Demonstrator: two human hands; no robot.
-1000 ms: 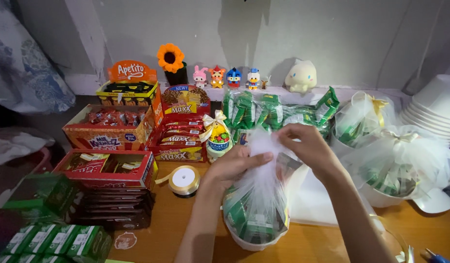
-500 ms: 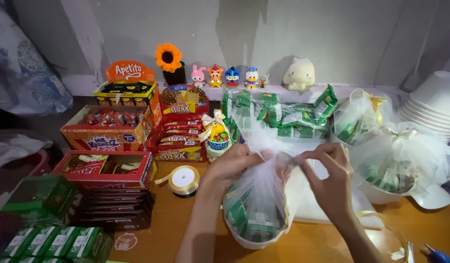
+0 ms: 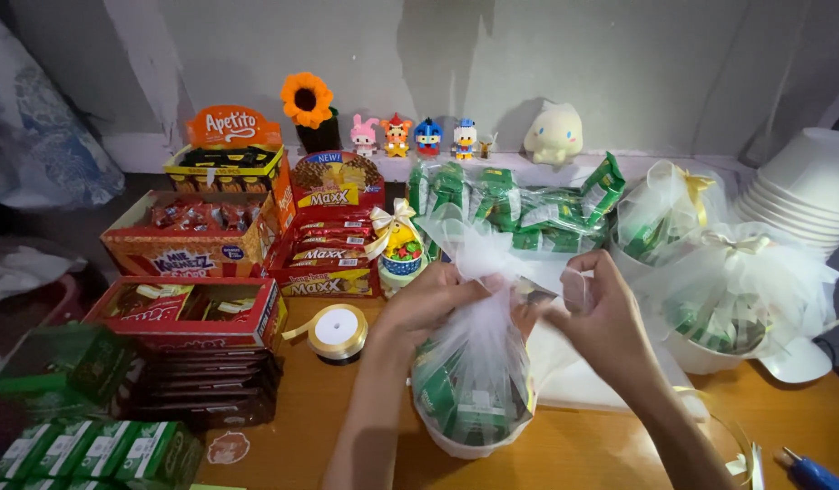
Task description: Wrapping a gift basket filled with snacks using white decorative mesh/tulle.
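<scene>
A white bowl [image 3: 469, 443] full of green snack packets stands on the wooden table, wrapped in sheer white tulle [image 3: 478, 354]. My left hand [image 3: 428, 299] pinches the gathered neck of the tulle above the bowl. My right hand [image 3: 601, 313] is just to the right of that neck, fingers curled around a thin ribbon strand and a bit of tulle. The tulle's loose top fans out above both hands.
A gold ribbon spool [image 3: 338, 331] lies left of the bowl. Red and orange snack boxes [image 3: 197, 313] and green cartons [image 3: 102, 449] fill the left. Two finished tulle-wrapped bowls [image 3: 737, 290] and stacked white bowls [image 3: 805, 186] stand right. Small figurines [image 3: 410, 136] line the back shelf.
My right hand dropped from above the tulle's top to beside the gathered neck. The left hand kept its pinch on the neck. The view shifted slightly.
</scene>
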